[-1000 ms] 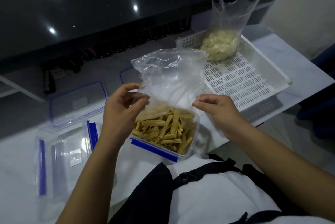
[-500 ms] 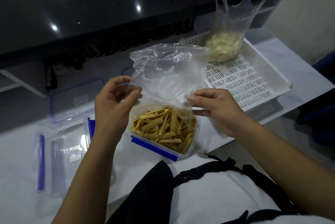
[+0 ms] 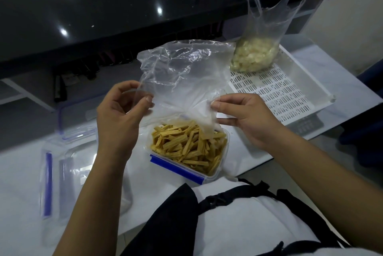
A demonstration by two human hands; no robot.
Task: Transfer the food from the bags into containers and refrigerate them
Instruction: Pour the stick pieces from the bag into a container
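Emptying first bag into box at counter's near edge.

Tray (image 3: pixel 306 81) at far right corner with second bag (image 3: pixel 259 48); upended bag (image 3: pixel 186 77) pinched by left hand (image 3: pixel 120 118) and right hand (image 3: pixel 242 118) over full box (image 3: pixel 186 152). Next, likely: discard bag, fit lid (image 3: pixel 62 168).

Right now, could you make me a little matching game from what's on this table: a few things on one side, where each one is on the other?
Things:
1. empty bag
2. yellow sticks
3. pale food bag
4. lid

Places:
A. standing in the white tray
B. pinched by both hands, left hand and right hand
C. flat on the table, far left
D. in the blue-clipped container

Pairs: 1-B, 2-D, 3-A, 4-C
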